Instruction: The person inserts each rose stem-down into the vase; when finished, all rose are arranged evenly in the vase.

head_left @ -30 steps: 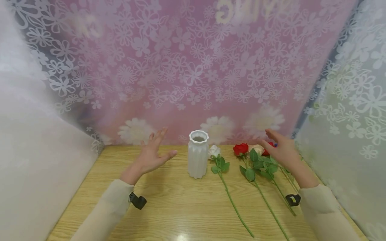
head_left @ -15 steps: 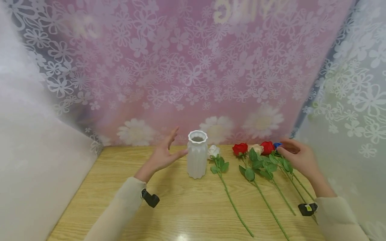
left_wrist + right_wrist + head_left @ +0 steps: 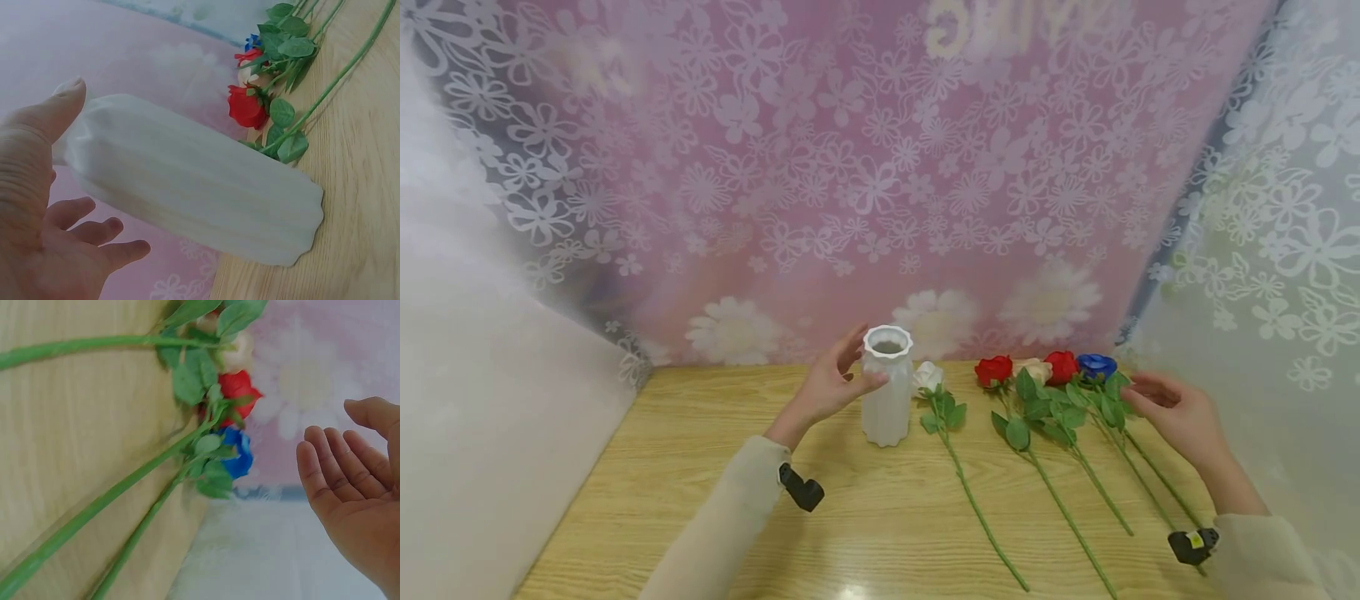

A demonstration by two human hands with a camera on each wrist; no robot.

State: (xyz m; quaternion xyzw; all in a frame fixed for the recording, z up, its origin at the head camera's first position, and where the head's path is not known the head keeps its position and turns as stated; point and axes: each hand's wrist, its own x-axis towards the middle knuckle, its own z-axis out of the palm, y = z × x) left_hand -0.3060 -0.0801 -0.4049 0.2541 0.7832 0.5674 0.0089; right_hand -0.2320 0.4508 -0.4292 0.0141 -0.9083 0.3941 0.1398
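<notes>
A white fluted vase stands upright on the wooden table. My left hand is at its upper left side, thumb across the front near the neck. In the left wrist view the fingers are spread and loosely bent beside the vase; I cannot tell whether the thumb touches it. My right hand hovers with nothing in it, fingers relaxed, right beside the blue rose. In the right wrist view its palm shows, apart from the blue rose and its stem.
Just right of the vase lies a white rose. Farther right are a red rose, a cream rose and another red rose, stems toward the front. A floral curtain backs the table.
My left hand has moved right, up to the vase. My right hand has gone right and a little toward the front, uncovering the second red rose and the blue rose.
</notes>
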